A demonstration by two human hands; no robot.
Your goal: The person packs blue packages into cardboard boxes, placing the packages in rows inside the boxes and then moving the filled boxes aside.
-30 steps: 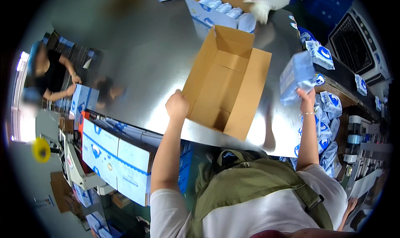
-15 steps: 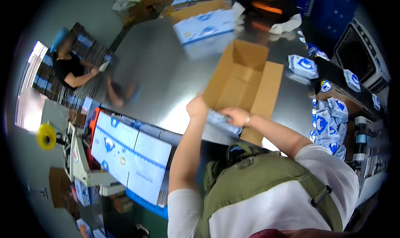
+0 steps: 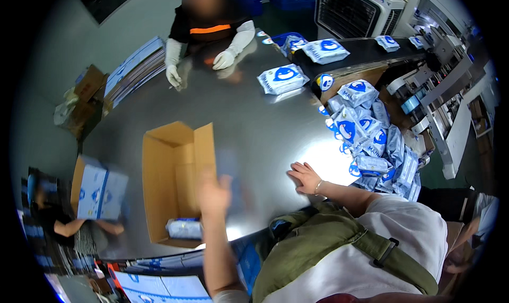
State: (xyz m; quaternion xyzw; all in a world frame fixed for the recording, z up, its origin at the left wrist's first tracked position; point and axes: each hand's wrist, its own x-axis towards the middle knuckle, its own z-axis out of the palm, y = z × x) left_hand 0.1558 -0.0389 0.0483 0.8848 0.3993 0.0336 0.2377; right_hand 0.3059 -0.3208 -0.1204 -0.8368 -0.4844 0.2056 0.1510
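Note:
An open brown cardboard carton [image 3: 172,181] stands on the metal table [image 3: 260,138], left of the middle. One white-and-blue soft pack [image 3: 184,228] lies inside at its near end. My left hand [image 3: 213,194] is beside the carton's raised right flap [image 3: 205,152]; motion smears its fingers, and I cannot tell whether it touches the flap. My right hand [image 3: 305,177] rests palm down on the tabletop with its fingers spread, holding nothing. Just to its right is a heap of similar packs [image 3: 366,133].
A conveyor [image 3: 360,53] carries more packs at the far right. Another pack [image 3: 283,79] lies on the table's far right corner. Across the table stands a gloved person [image 3: 212,38]. A person at left handles a blue-and-white carton [image 3: 98,191]. Flat cartons [image 3: 159,287] lie near left.
My view has swung right. My right hand has left the pack in the carton and lies on the table. My left hand has gone from the carton's left edge to its right flap.

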